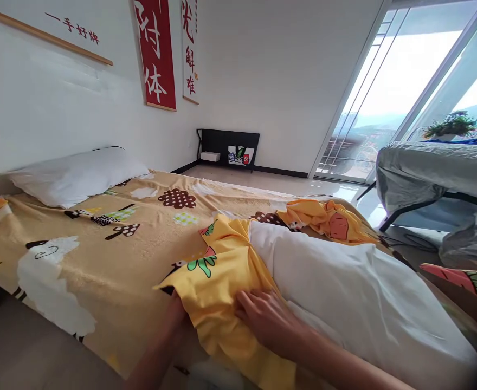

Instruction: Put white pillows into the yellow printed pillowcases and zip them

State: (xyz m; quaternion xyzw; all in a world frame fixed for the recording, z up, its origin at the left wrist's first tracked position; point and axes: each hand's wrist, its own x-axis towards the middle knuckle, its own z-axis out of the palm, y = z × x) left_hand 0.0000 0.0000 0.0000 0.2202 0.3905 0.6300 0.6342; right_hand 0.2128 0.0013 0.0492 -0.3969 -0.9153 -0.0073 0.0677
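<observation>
A white pillow [344, 292] lies across the near side of the bed, its left end partly inside a yellow patterned pillowcase [218, 271]. My right hand [269, 317] rests on the yellow cloth where it meets the white pillow, fingers stretched and pressed on the fabric. My left hand [175, 314] reaches under the pillowcase's edge; its fingers are hidden by the cloth. A second bunch of yellow-orange printed cloth [323, 216] lies beyond the pillow.
The bed carries a tan sheet [112, 254] with sheep and tree prints. Another white pillow [76, 176] lies at the head by the wall. A grey-covered piece of furniture [437, 173] stands at right by glass doors. A black low shelf [228, 146] sits against the far wall.
</observation>
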